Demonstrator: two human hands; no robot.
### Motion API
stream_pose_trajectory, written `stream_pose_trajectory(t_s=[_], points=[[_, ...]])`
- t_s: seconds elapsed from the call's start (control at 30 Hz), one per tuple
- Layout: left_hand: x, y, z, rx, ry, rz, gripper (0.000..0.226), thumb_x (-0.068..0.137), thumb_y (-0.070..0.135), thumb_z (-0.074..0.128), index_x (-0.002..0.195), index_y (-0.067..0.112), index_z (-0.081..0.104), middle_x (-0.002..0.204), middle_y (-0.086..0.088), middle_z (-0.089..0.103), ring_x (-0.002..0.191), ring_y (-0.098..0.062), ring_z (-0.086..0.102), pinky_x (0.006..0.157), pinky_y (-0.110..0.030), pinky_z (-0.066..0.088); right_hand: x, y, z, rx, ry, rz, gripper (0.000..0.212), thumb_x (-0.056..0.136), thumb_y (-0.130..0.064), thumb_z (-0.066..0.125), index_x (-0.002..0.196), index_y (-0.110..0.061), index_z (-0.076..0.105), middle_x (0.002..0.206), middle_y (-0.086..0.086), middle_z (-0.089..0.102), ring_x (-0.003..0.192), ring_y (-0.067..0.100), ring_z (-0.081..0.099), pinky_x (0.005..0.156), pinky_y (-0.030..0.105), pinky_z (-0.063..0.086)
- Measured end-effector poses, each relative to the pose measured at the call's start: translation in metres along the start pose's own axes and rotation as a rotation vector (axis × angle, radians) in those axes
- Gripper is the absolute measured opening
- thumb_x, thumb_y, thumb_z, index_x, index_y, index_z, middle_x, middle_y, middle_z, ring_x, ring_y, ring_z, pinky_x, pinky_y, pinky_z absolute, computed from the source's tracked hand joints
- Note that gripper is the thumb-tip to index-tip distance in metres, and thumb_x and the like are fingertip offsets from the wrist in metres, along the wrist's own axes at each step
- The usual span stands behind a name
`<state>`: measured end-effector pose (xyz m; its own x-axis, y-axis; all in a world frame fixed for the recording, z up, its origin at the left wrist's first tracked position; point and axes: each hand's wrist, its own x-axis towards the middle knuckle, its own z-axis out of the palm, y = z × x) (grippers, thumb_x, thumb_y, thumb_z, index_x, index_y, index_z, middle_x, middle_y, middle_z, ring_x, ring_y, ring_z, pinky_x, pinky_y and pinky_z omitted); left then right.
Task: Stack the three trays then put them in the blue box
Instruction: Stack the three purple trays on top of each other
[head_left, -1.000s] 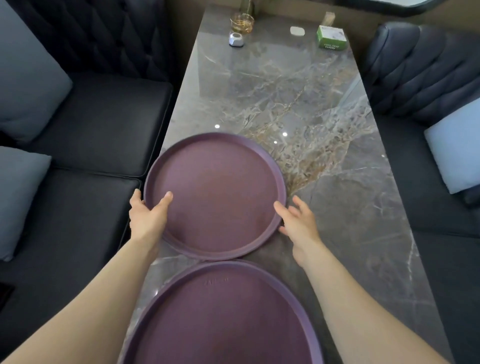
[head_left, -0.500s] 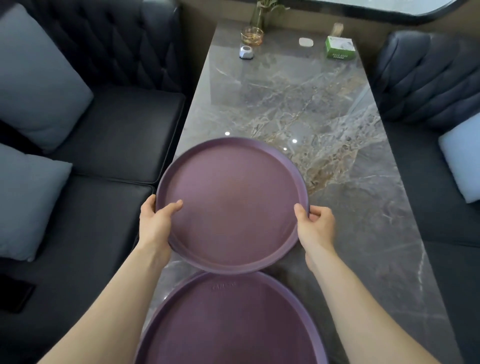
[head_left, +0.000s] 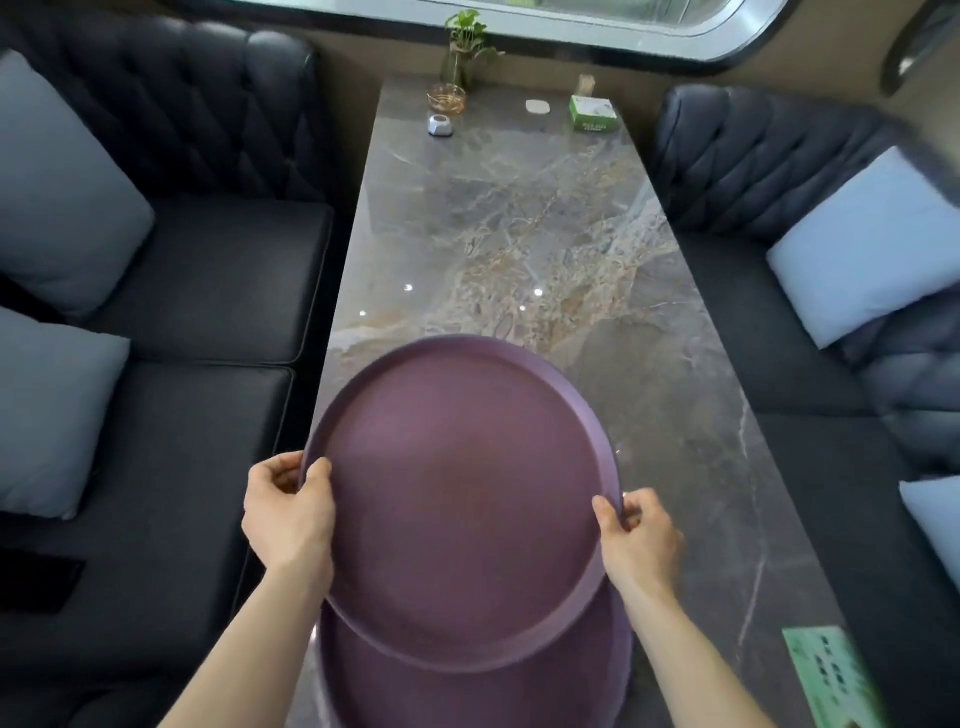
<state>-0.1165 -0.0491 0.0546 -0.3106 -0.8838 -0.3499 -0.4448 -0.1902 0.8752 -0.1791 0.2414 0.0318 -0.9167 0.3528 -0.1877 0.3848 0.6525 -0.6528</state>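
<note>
A round purple tray (head_left: 462, 493) is lifted off the marble table, tilted, and overlaps the far part of a second purple tray (head_left: 519, 691) lying at the table's near end. My left hand (head_left: 288, 514) grips the lifted tray's left rim, thumb on top. My right hand (head_left: 636, 535) grips its right rim the same way. Only two trays are in view, and no blue box is in sight.
The long marble table (head_left: 519, 249) runs away from me between dark sofas with pale cushions (head_left: 862, 244). At its far end stand a plant vase (head_left: 460, 57), a glass bowl (head_left: 447, 98), a small white device (head_left: 440, 126) and a green box (head_left: 592, 114). A green card (head_left: 831, 675) lies near right.
Both hands closed on the far tray's rim, lifted it and brought it toward me, so it now overlaps the near tray. The camera tilted up, showing more of the far end.
</note>
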Motion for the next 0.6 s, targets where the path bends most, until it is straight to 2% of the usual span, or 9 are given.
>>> stream_pose_trajectory(t_s=[0.17,0.3,0.4,0.6], points=[[-0.021,-0.039,-0.033,0.102,-0.093,0.053,0.018,0.083,0.023,0.070,0.100,0.028,0.065,0.090,0.008,0.066,0.089,-0.019,0.063,0.084,-0.035,0.046,-0.056,0.050,-0.005,-0.038,0.111,0.041,0.028,0.088,-0.031,0.067,0.074,-0.016,0.048,0.066,0.001,0.060,0.068,0.032,0.054,0.062,0.039,0.044],[-0.032,-0.067,-0.045,0.207,-0.183,0.127,0.027,0.085,0.018,0.067,0.104,0.037,0.067,0.089,0.013,0.066,0.082,-0.011,0.063,0.079,-0.034,0.045,-0.085,0.075,-0.007,-0.059,0.203,0.061,0.026,0.088,-0.027,0.067,0.074,-0.014,0.049,0.074,0.003,0.054,0.065,0.029,0.046,0.056,0.037,0.036],[-0.036,-0.085,-0.052,0.340,-0.185,0.206,0.026,0.086,0.019,0.066,0.107,0.035,0.066,0.092,0.005,0.066,0.082,-0.018,0.063,0.076,-0.037,0.046,-0.093,0.087,-0.009,-0.101,0.228,0.059,0.026,0.085,-0.023,0.071,0.073,-0.013,0.051,0.082,0.005,0.050,0.064,0.027,0.043,0.055,0.034,0.029],[-0.030,-0.102,-0.059,0.561,-0.236,0.307,0.029,0.085,0.018,0.068,0.112,0.026,0.064,0.103,0.004,0.055,0.083,-0.020,0.061,0.072,-0.036,0.041,-0.096,0.100,0.000,-0.134,0.209,0.071,0.025,0.083,-0.025,0.073,0.072,-0.013,0.055,0.071,0.005,0.059,0.065,0.030,0.052,0.056,0.036,0.039]])
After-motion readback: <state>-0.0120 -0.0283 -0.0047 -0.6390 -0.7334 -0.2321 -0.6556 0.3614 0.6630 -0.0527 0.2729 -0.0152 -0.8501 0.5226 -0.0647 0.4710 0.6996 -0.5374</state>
